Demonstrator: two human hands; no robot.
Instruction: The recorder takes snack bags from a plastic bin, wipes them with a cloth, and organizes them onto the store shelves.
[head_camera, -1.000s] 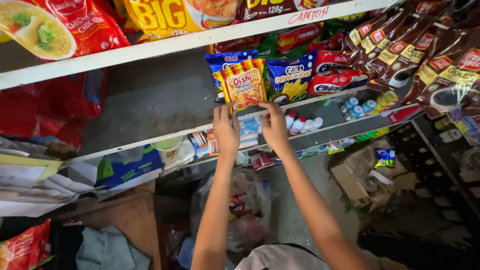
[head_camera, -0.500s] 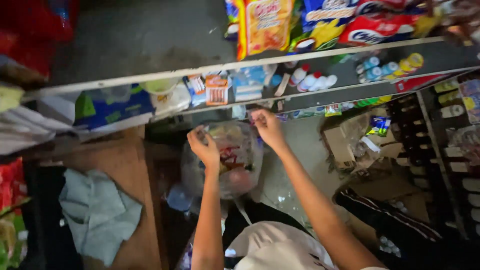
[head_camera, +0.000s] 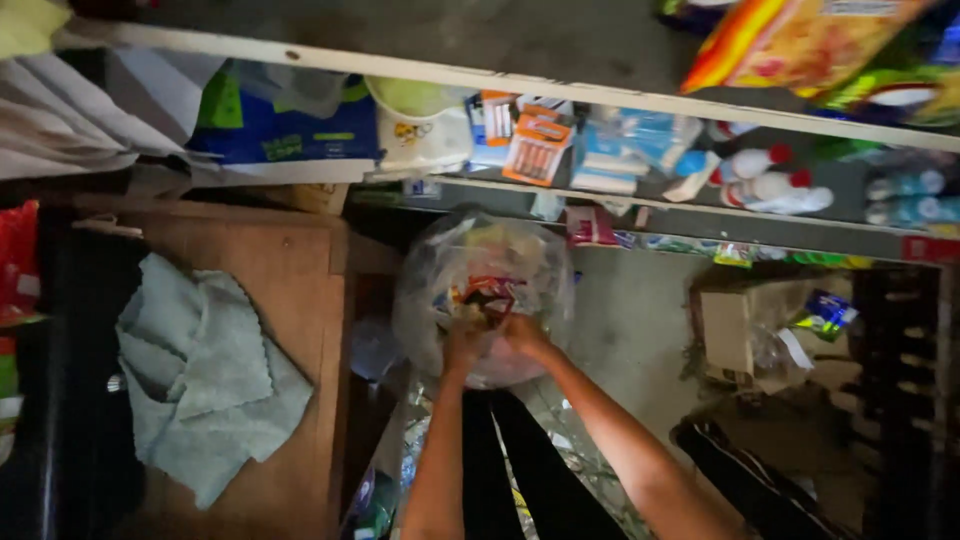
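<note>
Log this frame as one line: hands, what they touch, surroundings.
left hand: in clear bag | right hand: in bag, at red packet | grey cloth on wooden table | shelf above

Packaging everywhere here. Top right, a yellow-orange snack bag (head_camera: 810, 45) sits on the upper shelf, with a green-and-blue bag (head_camera: 900, 95) just beside it. One shelf down there's an orange-and-white blister card of batteries (head_camera: 538, 150), a pale blue plastic-wrapped pack (head_camera: 630, 150) and a big blue-and-green bag (head_camera: 285, 125) at the left. A small blue-green sachet (head_camera: 825, 312) lies on a cardboard box (head_camera: 730, 330) lower right.
</note>
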